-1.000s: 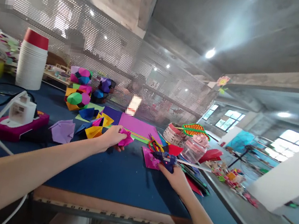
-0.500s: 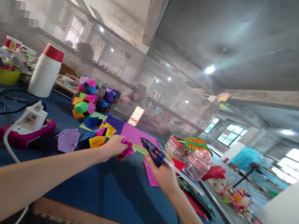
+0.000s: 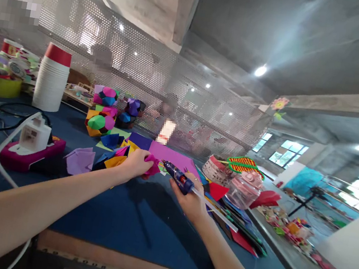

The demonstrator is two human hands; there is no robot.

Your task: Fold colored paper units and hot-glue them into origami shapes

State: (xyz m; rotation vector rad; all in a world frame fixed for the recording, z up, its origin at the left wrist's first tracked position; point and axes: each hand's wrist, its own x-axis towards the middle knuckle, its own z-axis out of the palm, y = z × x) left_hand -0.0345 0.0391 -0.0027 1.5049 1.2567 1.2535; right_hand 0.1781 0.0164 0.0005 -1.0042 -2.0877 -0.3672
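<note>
My left hand (image 3: 136, 164) holds a folded magenta paper piece (image 3: 152, 166) just above the blue table (image 3: 111, 215). My right hand (image 3: 189, 198) grips a blue hot glue gun (image 3: 178, 180), a clear glue stick trailing out behind it. The gun's nozzle points left at the magenta piece and sits very close to it. Folded paper units in yellow, blue and purple (image 3: 110, 155) lie beside my left hand. Flat purple paper sheets (image 3: 175, 157) lie just beyond both hands.
Multicoloured paper balls (image 3: 102, 110) stand at the back by a perforated metal screen (image 3: 160, 85). A stack of white cups (image 3: 51, 78), a white adapter on a pink box (image 3: 31, 144) and black cables lie left. A pink jar (image 3: 242, 188) and basket (image 3: 218, 171) stand right.
My right hand picked the glue gun up off the table and brought its nozzle left to the magenta piece. My left hand kept holding the piece in about the same place.
</note>
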